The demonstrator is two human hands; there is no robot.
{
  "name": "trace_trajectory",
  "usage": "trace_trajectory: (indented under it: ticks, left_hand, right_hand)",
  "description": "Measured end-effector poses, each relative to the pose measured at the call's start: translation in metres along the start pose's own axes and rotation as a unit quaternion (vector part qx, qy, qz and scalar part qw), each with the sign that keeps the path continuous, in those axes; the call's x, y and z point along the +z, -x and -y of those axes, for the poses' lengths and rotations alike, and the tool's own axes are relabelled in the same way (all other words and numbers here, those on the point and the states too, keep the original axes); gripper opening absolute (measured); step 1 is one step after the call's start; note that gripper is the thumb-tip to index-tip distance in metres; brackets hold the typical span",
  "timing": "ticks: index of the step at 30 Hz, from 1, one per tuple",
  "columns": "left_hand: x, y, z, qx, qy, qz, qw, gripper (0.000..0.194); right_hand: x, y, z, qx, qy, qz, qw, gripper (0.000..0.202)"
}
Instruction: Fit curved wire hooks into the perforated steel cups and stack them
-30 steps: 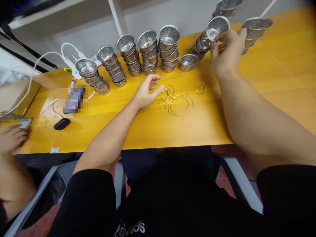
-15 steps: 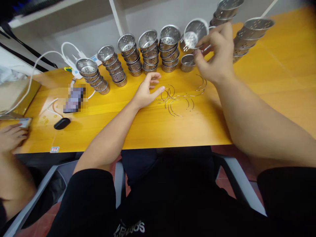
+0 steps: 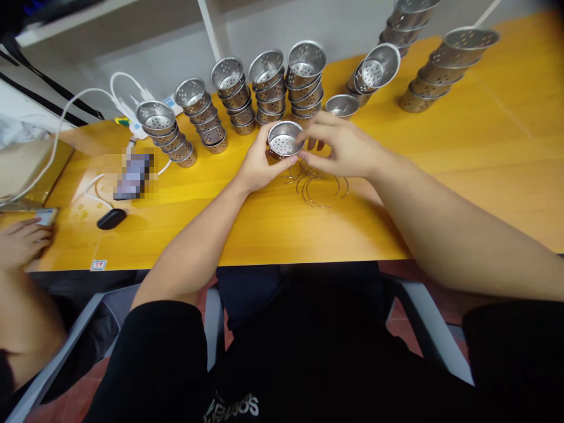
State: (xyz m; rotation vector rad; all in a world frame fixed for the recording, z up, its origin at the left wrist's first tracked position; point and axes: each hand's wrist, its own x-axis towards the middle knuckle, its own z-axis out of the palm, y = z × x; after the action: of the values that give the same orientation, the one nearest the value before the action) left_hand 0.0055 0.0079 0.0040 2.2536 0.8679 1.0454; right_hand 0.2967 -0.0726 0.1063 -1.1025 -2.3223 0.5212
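In front of me a perforated metal cup point(image 3: 285, 141) is held with its mouth tilted up toward me. My left hand point(image 3: 259, 158) is wrapped round its left side, thumb along the near edge. At the right rim are the pinched fingertips of my right hand point(image 3: 339, 144), which touch the cup. Below both hands, several thin curved wires point(image 3: 315, 191) lie loose on the table, partly covered by the right hand. Just behind the right hand stands a small metal cup point(image 3: 342, 106), and past it a leaning stack of perforated cups point(image 3: 374, 70).
Several stacks of perforated cups point(image 3: 268, 88) line the back of the yellow table point(image 3: 185, 235), with another stack point(image 3: 445, 67) at the right. On the left lie a phone point(image 3: 133, 176), white cables and a black oval case point(image 3: 111, 219). Another person's hand point(image 3: 24, 241) rests at the far left.
My right hand has brought the perforated cup from the back right down to the left hand. The left hand has closed round it.
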Motion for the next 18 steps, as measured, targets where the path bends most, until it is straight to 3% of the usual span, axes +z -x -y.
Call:
trace_trajectory:
  ticks: [3, 5, 7, 10, 18]
  left_hand:
    - [-0.002, -0.002, 0.008, -0.015, -0.002, -0.025, 1.000, 0.103]
    - [-0.004, -0.003, 0.011, -0.027, -0.011, -0.046, 0.999, 0.100]
    - [-0.006, -0.004, 0.014, -0.032, -0.027, -0.057, 0.997, 0.099]
    - [-0.008, -0.005, 0.021, -0.028, -0.034, -0.061, 0.997, 0.102]
    - [-0.001, -0.008, 0.040, 0.019, -0.008, -0.043, 0.999, 0.113]
  right_hand:
    - [-0.003, 0.000, -0.016, -0.009, -0.024, 0.006, 1.000, 0.096]
    - [-0.002, 0.000, -0.033, -0.043, 0.002, 0.053, 0.998, 0.097]
    - [0.003, 0.000, -0.049, -0.070, 0.028, 0.107, 0.991, 0.087]
    - [0.009, 0.001, -0.063, -0.089, 0.040, 0.135, 0.986, 0.072]
    - [0.004, -0.001, -0.055, -0.111, 0.043, 0.150, 0.982, 0.038]
